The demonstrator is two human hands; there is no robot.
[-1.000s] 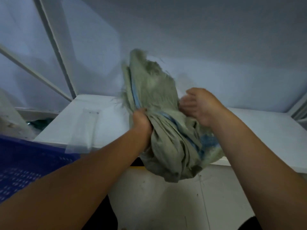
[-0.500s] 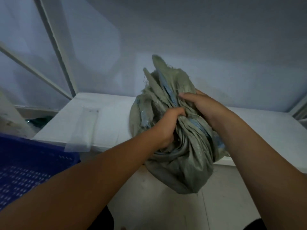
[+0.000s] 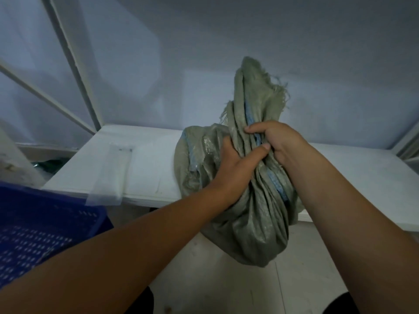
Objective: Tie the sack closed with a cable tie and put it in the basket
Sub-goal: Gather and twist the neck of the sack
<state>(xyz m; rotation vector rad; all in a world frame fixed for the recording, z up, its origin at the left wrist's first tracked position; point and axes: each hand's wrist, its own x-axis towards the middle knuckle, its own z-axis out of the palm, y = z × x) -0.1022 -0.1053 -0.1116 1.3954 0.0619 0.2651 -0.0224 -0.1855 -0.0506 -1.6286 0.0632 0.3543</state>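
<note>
pale wall and white shelf (image 3: 145, 159) lying behind everything. grey-green woven sack (image 3: 254, 214), blue stripe, no legible writing showing, hanging over the shelf's front edge. left hand (image 3: 235, 162) and right hand (image 3: 274, 141) both clenching its bunched neck, touching each other. blue perforated basket (image 3: 45, 227) sitting left of the sack, below the shelf.

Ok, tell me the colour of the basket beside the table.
Dark blue, with a perforated grid pattern; the basket shows at lower left in the head view.
</note>
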